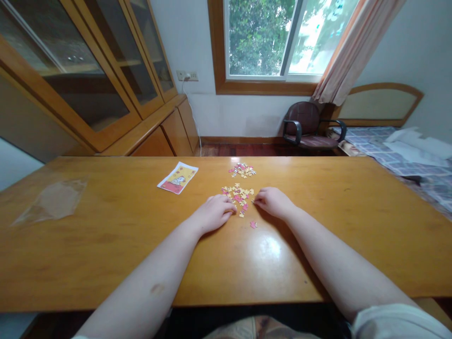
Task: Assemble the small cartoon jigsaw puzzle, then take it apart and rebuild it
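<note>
Yellow and pink jigsaw puzzle pieces (240,193) lie in a loose pile on the wooden table (141,254), between my two hands. My left hand (217,212) rests at the pile's left edge, its fingers loosely bent and thumb a little apart, with nothing visible held. On the right side, my right hand (271,201) has thumb and fingertips pinched together at a small puzzle piece (253,201), partly covered by the fingers. A pink puzzle piece (253,224) sits by itself nearer to me. Behind the pile is a second heap of puzzle pieces (243,170).
A picture card (178,178) in yellow and pink lies left of the heaps. Farther left is a clear plastic bag (54,200). Beyond the table are a glass-door cabinet (116,70), an armchair (309,125) and a bed (399,146).
</note>
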Available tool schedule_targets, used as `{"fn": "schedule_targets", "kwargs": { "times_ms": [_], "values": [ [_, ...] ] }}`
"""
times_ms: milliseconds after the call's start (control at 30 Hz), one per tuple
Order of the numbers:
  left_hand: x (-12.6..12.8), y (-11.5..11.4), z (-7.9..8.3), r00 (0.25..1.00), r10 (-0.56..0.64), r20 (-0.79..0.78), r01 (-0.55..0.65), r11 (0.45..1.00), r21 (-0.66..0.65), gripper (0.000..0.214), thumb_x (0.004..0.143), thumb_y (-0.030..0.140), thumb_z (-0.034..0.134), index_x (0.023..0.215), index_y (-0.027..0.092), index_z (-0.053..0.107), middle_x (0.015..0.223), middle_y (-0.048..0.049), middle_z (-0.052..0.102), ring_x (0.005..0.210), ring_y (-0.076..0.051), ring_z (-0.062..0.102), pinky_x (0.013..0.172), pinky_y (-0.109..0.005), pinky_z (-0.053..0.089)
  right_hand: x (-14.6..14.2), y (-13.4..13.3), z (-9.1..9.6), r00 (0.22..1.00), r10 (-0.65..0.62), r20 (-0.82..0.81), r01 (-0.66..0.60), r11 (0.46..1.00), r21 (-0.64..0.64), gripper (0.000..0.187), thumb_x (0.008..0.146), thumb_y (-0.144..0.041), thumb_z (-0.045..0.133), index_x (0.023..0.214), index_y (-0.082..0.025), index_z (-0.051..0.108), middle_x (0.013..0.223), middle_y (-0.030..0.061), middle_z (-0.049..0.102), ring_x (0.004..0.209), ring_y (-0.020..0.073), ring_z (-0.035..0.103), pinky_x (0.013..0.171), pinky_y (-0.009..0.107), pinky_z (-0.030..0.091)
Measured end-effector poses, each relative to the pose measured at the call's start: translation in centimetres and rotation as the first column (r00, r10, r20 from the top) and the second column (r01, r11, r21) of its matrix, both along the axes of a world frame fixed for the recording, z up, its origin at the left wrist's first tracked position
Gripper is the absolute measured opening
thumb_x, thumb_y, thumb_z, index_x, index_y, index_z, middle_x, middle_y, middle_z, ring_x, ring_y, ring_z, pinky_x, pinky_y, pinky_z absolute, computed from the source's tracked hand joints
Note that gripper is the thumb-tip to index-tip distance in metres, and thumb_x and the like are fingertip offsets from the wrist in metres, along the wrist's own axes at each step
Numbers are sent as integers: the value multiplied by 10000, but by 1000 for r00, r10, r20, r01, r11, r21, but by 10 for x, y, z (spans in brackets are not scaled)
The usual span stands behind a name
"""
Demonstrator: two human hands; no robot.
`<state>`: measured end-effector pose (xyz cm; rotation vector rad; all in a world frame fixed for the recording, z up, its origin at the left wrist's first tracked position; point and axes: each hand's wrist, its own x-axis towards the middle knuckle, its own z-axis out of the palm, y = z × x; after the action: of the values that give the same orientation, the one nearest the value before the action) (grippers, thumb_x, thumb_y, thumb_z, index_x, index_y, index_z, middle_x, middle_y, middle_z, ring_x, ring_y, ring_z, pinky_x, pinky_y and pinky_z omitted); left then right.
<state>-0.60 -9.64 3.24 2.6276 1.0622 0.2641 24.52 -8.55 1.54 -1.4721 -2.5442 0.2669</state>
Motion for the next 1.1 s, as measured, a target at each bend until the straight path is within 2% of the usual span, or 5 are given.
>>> {"fn": "schedule_targets", "kwargs": {
  "times_ms": [67,233,433,700,1100],
  "values": [
    [2,-2,-1,1000,-23,-2,23,1000,-9,248,880,204,487,934,267,720,960,-29,647,954,-189,562,897,-333,439,0,0,0,999,-32,6,32,999,37,213,882,-261,549,853,-180,744,816,80,679,766,172,601,720,263,418],
    [7,-4,-5,999,-20,41,20,1000,22,294,860,176,501,1055,286,691,1106,-40,612,1058,-214,522,963,-387,403,-6,-9,4,972,209,-105,-209,978,4,236,900,-301,535,1010,-217,726,869,59,656,775,149,583,724,246,408],
    [11,-8,-9,996,-84,36,83,996,17,217,862,229,526,955,279,716,1095,-42,606,1066,-227,508,966,-413,393,-4,-12,11,964,250,-94,-260,958,-121,324,900,-347,526,697,-175,711,690,31,612,631,123,513,611,238,352],
    [12,-6,-11,991,-118,59,118,993,19,240,871,240,519,1036,275,690,1141,-42,610,1110,-223,490,1006,-413,370,-4,-5,2,998,-4,-60,3,1000,-28,321,909,-304,497,1174,-214,654,940,78,677,823,169,608,761,258,415],
    [13,-4,-20,1000,2,-20,-1,998,71,404,845,326,571,1241,251,583,1355,-87,499,1281,-277,397,1117,-488,258,-3,-3,1,1000,27,15,-28,999,35,332,905,-385,533,1176,-235,655,910,77,647,811,177,592,761,269,397]
  ]
}}
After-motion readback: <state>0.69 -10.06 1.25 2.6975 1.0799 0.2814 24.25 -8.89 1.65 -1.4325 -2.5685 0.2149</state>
